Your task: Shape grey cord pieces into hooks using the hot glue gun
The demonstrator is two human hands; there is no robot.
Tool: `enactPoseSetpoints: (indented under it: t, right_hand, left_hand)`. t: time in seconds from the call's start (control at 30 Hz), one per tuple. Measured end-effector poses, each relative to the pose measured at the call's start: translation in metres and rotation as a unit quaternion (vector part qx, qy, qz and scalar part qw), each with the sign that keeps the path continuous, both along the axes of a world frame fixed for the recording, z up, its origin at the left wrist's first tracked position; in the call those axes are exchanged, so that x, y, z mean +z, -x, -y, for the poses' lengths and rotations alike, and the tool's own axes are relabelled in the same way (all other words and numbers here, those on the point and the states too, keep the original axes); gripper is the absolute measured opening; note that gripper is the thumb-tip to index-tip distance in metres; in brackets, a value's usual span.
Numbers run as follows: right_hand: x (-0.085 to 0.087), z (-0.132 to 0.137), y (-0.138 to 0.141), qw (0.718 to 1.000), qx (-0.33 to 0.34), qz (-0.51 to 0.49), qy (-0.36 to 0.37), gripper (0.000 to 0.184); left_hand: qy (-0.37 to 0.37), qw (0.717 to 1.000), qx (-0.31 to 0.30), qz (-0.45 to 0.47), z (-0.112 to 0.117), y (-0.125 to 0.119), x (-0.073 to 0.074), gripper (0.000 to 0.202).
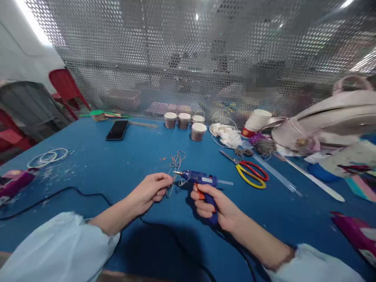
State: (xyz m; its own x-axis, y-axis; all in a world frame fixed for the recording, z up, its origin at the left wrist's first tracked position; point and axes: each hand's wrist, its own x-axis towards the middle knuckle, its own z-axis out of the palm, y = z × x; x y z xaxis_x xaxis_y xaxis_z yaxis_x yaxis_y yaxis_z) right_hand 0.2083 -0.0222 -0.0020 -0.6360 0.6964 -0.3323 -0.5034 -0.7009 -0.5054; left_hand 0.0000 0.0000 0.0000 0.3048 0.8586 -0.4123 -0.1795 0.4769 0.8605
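Observation:
My right hand [216, 205] is wrapped round the grip of a blue hot glue gun [196, 177], with fingers at its orange trigger. A clear glue stick [225, 182] pokes out of its back end. The metal nozzle points left, close to the fingertips of my left hand [154, 190]. Those fingers are pinched on a thin grey cord [178, 158], whose loose loops lie on the blue table just beyond. Whether the nozzle touches the cord I cannot tell. Scissors [252, 172] with red and yellow handles lie to the right of the gun.
Several small cups [199, 132] stand at the back, near a black phone [117, 130]. Stacked paper cups [257, 119], grey yarn [264, 148] and a pale bag [326, 117] crowd the right. A black cable [79, 190] crosses the table [96, 164]. A perforated metal panel [147, 51] rises behind.

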Motion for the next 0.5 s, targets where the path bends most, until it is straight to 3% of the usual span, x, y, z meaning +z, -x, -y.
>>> enactPoseSetpoints:
  t: [0.17,0.33,0.5]
  right_hand:
    - [0.01,-0.004,-0.005,1.0,-0.026,-0.003,-0.004,0.012]
    - [0.017,-0.009,-0.015,0.993,-0.092,0.054,-0.058,0.011]
    - [0.02,-0.02,-0.024,0.951,-0.203,0.184,-0.145,0.013]
  left_hand:
    - [0.003,1.0,0.001,0.0,-0.001,0.0,-0.001,0.023]
    - [0.001,1.0,0.004,0.012,0.001,0.002,0.0,0.022]
    - [0.002,1.0,0.008,0.016,0.002,0.003,0.001,0.021]
